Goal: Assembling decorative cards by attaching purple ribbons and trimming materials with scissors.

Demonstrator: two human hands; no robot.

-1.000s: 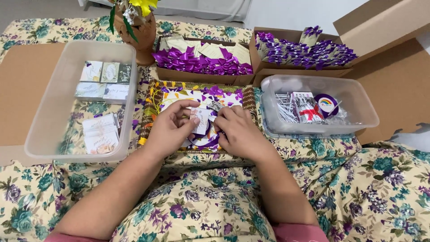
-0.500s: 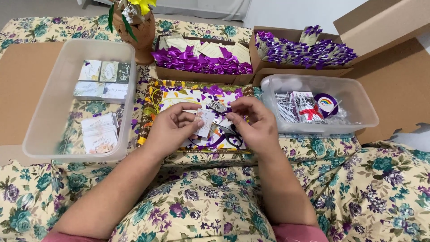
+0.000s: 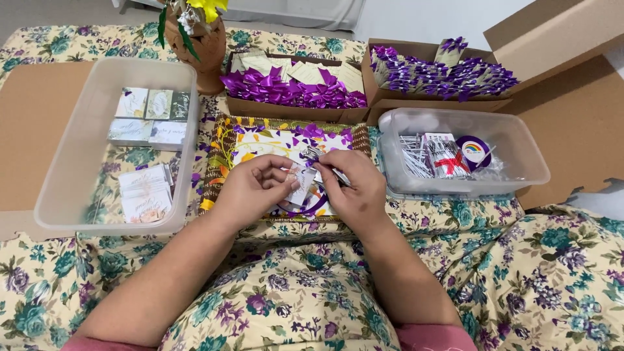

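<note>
Between left hand (image 3: pixel 253 188) and right hand (image 3: pixel 354 188): small white card (image 3: pixel 300 185), pinched by both.

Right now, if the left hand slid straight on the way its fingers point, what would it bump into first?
The left hand points right, toward the right hand. It would likely meet the small white card pinched between them first, then the right hand's fingers. Depth is hard to judge.

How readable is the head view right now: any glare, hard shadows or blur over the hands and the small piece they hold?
Head view: light is soft and even, with no hard shadows. The left hand and right hand are sharp. The small white card and purple ribbon between them are partly hidden by fingers. Mild sheen on the clear plastic tub at right; slight wide-angle bowing at the edges.
</note>
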